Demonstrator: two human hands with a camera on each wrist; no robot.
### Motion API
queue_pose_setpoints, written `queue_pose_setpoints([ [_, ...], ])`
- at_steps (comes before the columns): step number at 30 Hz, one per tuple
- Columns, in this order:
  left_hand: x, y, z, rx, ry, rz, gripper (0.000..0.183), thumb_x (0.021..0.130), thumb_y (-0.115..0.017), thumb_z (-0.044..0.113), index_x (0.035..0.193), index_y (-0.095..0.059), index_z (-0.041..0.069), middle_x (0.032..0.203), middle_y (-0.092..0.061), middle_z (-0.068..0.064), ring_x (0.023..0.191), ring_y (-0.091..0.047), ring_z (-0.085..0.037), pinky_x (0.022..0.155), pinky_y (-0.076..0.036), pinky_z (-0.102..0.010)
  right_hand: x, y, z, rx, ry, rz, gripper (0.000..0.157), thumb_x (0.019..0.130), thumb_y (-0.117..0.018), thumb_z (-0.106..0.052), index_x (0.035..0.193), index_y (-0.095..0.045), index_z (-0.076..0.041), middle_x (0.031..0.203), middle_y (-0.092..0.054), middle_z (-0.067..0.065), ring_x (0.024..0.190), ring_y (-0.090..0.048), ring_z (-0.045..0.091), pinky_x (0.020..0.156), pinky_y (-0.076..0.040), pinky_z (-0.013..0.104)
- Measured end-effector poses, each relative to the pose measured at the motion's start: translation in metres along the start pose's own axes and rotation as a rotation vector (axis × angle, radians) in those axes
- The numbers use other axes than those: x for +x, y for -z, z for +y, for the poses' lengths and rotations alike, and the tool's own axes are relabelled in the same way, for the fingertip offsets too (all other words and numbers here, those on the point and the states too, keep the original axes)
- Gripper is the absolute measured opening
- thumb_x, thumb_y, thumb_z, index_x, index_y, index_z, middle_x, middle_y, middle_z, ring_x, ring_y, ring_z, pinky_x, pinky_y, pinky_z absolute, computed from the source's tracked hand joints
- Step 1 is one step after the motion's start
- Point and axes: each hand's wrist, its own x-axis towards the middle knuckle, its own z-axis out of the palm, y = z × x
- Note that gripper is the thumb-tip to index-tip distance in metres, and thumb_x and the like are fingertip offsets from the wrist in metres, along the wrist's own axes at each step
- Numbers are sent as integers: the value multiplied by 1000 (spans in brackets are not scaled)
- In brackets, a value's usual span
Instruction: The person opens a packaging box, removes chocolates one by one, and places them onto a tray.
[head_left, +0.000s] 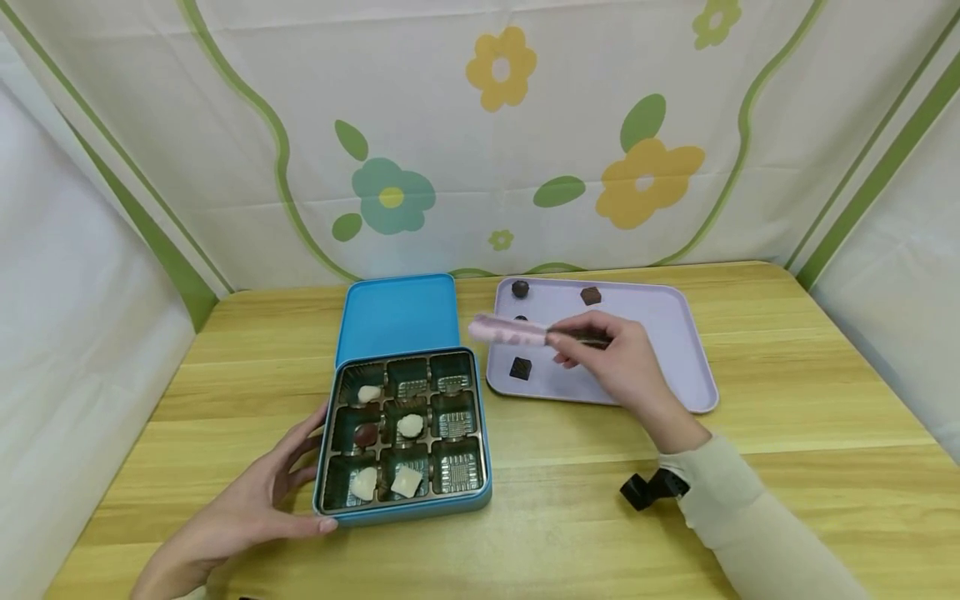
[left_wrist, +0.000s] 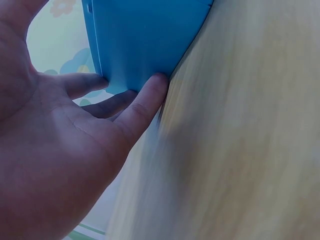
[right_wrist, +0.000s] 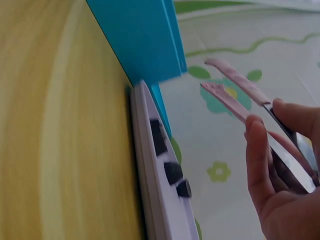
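My right hand (head_left: 626, 358) holds a pair of tongs (head_left: 510, 331) with pink tips and metal arms above the lilac tray (head_left: 675, 350). Their tips stand apart with nothing between them in the right wrist view. On the tray lie a dark round chocolate (head_left: 521, 289), a brown chocolate (head_left: 591, 296) and a dark square one (head_left: 521, 368); another is mostly hidden behind the tongs. My left hand (head_left: 251, 504) touches the blue tin (head_left: 450, 504) at its left side and front corner, fingers extended. White chocolates and a brown one (head_left: 366, 435) sit in the tin's divided insert.
A blue lid (head_left: 401, 312) lies behind the tin, left of the tray. The wooden table (head_left: 570, 517) ends at a flowered cloth (head_left: 450, 108) at the back. A black strap device (head_left: 652, 487) is on my right wrist.
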Motion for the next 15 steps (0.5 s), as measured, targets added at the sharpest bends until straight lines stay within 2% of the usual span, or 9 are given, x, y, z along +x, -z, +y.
queue_pose_setpoints([
  [2,1,0,0,7,-4,2,120,89,-86,8,175,-7,36,179,-2,-27,153,-28,-60,108,-44,-13,-6,-8,-4,-41,15,-76,21,97,-83,-18,115,-80,-8,99,-81,17,84,-79,30,75,-65,35],
  [5,1,0,-1,10,-16,2,120,89,-87,8,175,-7,35,180,-3,-25,157,-38,-30,109,-42,-12,-13,-19,-8,-68,43,-151,20,95,-84,-18,113,-81,-10,96,-81,18,81,-79,29,72,-64,33],
  [6,2,0,-1,8,-19,2,120,89,-87,8,175,-8,35,180,-4,-25,155,-41,-17,109,-42,-12,-15,-22,-9,-70,53,-170,20,95,-84,-18,113,-81,-10,94,-81,18,80,-78,28,71,-64,34],
  [9,2,0,-2,2,-38,-2,119,89,-86,7,175,-8,34,180,-4,-25,145,-43,8,110,-42,-12,-18,-30,-12,-54,70,-219,21,94,-85,-15,114,-81,-7,95,-81,15,79,-79,26,71,-65,33],
  [10,2,0,-3,1,-38,-3,119,89,-86,7,175,-8,34,180,-5,-25,145,-43,8,110,-43,-12,-18,-33,-13,-50,70,-235,22,94,-85,-15,114,-81,-7,97,-81,16,79,-78,25,72,-65,33],
  [12,2,0,-4,-3,-50,-3,120,88,-87,6,175,-8,32,179,-6,-26,142,-42,14,109,-44,-12,-20,-37,-15,-57,83,-258,20,94,-85,-15,113,-81,-9,100,-81,15,80,-78,25,72,-65,33],
  [15,2,0,-6,-8,-55,-2,121,88,-87,5,175,-8,32,179,-6,-27,140,-41,17,109,-44,-13,-21,-43,-19,-97,122,-275,18,93,-86,-17,111,-83,-14,102,-82,8,83,-78,20,75,-63,30],
])
